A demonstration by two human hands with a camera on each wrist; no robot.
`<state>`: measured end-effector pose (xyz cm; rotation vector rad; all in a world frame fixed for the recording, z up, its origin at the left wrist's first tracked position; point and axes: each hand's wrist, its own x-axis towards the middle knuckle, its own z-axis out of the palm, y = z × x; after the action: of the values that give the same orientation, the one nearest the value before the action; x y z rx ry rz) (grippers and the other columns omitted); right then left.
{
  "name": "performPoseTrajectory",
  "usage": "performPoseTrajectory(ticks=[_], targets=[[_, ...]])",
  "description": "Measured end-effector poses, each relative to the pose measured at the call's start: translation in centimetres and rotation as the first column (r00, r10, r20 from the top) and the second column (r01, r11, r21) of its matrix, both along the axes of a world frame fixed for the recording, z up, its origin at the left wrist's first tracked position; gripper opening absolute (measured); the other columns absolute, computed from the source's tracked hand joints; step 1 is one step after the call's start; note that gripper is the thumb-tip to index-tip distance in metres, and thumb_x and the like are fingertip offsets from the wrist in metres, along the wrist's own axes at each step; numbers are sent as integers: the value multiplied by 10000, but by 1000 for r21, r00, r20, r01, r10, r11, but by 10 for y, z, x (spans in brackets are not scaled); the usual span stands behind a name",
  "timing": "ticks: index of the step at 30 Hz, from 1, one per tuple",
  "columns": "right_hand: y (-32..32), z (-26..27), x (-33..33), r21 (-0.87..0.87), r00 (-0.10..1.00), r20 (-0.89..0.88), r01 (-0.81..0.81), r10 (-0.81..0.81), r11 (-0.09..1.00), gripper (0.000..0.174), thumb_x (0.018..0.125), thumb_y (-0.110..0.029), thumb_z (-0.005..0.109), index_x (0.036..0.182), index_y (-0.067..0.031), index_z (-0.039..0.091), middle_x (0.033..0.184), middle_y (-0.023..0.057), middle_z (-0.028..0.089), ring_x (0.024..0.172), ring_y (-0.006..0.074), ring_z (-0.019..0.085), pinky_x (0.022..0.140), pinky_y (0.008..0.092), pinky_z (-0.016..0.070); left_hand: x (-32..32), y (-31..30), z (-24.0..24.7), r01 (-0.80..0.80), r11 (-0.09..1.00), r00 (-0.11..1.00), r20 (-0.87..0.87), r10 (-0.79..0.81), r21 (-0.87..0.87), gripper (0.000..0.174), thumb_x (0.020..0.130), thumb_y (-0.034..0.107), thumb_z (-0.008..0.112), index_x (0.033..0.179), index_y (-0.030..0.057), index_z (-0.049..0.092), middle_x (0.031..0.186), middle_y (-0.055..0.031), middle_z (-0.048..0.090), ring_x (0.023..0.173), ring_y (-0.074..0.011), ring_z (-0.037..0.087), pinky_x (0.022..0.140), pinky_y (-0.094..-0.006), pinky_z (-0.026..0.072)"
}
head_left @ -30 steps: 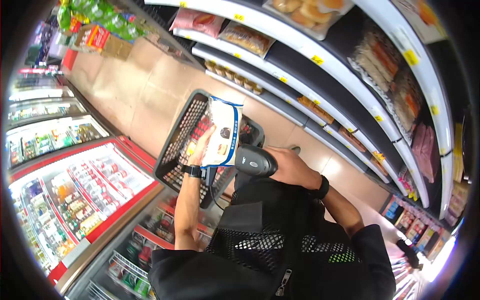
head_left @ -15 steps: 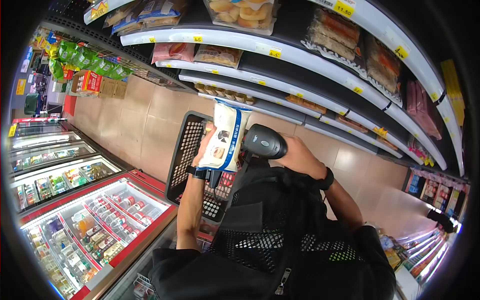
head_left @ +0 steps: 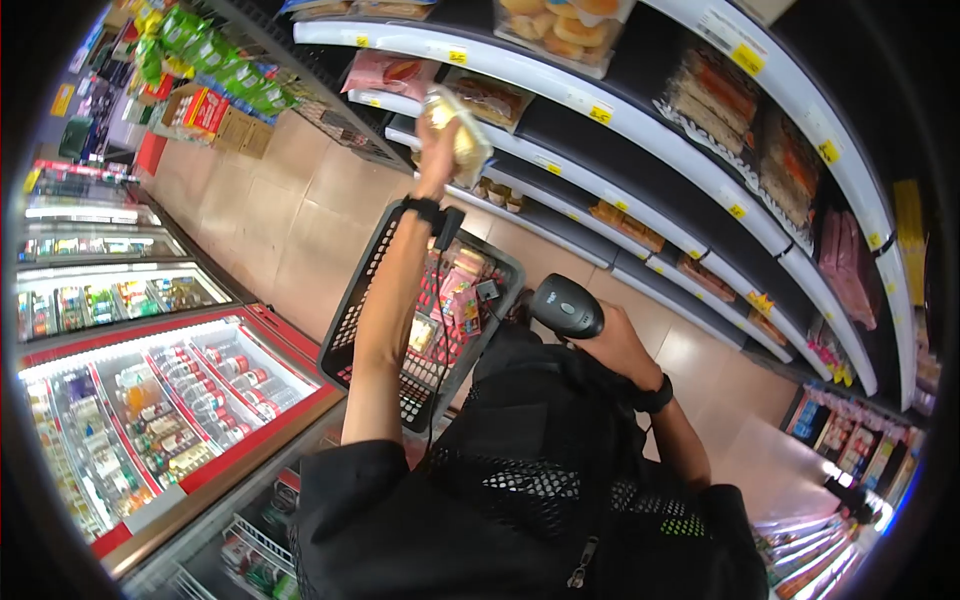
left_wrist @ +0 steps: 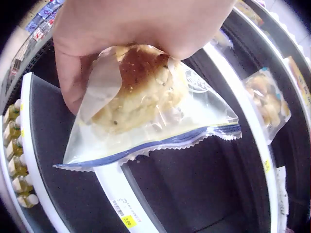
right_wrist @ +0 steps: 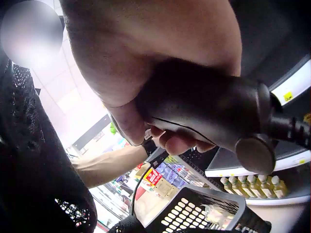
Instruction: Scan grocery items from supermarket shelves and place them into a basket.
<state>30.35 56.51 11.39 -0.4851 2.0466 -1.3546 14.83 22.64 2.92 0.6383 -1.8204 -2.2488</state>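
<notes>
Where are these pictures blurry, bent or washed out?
Head view: left hand and bread bag look motion-blurred, shelf edges bow, corners go black; left wrist view: bread bag fairly sharp, shelf edges curve; right wrist view: round blurred patch upper left, scanner dark, ceiling washed out.

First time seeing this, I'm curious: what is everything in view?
Shelves: several, black and white, right
Price tags: many, yellow, shelf edges
Bagged breads: several, brownish, on shelves
Bottles: about six, yellowish, low shelf
Bread pack: one, clear and blue, near shelves
Scanner: one, black, centre
Basket: one, dark grey, left of scanner
Packets: several, some pink, in basket
Chillers: several, red-trimmed, left
Bags: several, green, upper left
Boxes: few, red and brown, upper left
Floor: one, tan, middle
Clothing: count unclear, black, bottom
Wrist straps: two, black, one per wrist
Left hand: one, bare, holding bread pack
Right hand: one, bare, holding scanner
</notes>
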Motion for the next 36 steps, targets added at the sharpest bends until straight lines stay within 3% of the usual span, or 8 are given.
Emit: performPoseTrajectory(ticks=[2,3,6,8,16,21,24,36], targets=[[-1,3,1,26,1000,-4,-8,8,1000,497,693,-84,777,1147,31,608,1042,206,678,972,319,670,855,364,508,-35,0,-36,-67,967,997,-51,56,-247,861,878,304,667,1480,-68,175,1461,-222,383,1328,-285,401,1071,-323,354],[-1,6,2,-19,1000,-15,6,-6,1000,468,697,-83,782,1122,30,621,1016,195,685,943,294,677,837,353,512,-51,8,-51,-144,971,978,-175,111,-190,919,839,395,679,1489,-41,197,1491,-240,354,1336,-325,416,1069,-345,363],[4,0,9,-56,990,-137,33,-41,998,380,709,-53,778,1056,28,645,930,161,698,862,241,685,788,334,521,-65,18,-23,41,869,947,296,124,-493,985,774,518,633,1527,109,146,1371,-279,489,1233,-387,525,1029,-381,422],[8,-1,10,5,990,-126,68,-67,998,354,716,-45,773,1036,29,642,887,147,700,825,228,683,763,332,523,-82,21,-35,-18,862,949,264,175,-507,945,731,588,614,1514,321,158,1302,-373,464,1185,-477,522,996,-492,432],[10,3,12,65,986,-111,135,-127,989,231,756,-29,741,963,39,663,824,109,714,739,154,676,703,304,531,-96,27,-22,-112,837,936,227,270,-536,852,799,502,612,1491,160,250,1290,-333,516,1200,-455,517,1021,-458,420],[3,4,13,86,990,-97,114,-105,990,273,759,-55,759,1001,35,671,883,130,721,804,168,685,753,305,528,-74,27,-7,-221,730,873,203,444,-646,797,755,447,656,1432,161,348,1226,-321,463,992,-461,606,855,-501,503],[-5,5,12,67,991,-72,120,-116,990,326,752,-76,784,1038,32,672,945,143,723,874,181,689,800,306,524,-83,30,-25,-92,618,890,214,403,-781,821,754,446,669,1443,148,336,1275,-325,395,938,-458,626,823,-493,518],[-10,12,6,135,988,-89,141,-130,981,318,765,-75,769,1039,49,664,963,149,723,887,175,682,802,305,518,-111,49,-24,28,694,924,283,256,-720,1083,758,595,658,1547,139,73,1533,-358,29,1081,-470,602,863,-466,534]])
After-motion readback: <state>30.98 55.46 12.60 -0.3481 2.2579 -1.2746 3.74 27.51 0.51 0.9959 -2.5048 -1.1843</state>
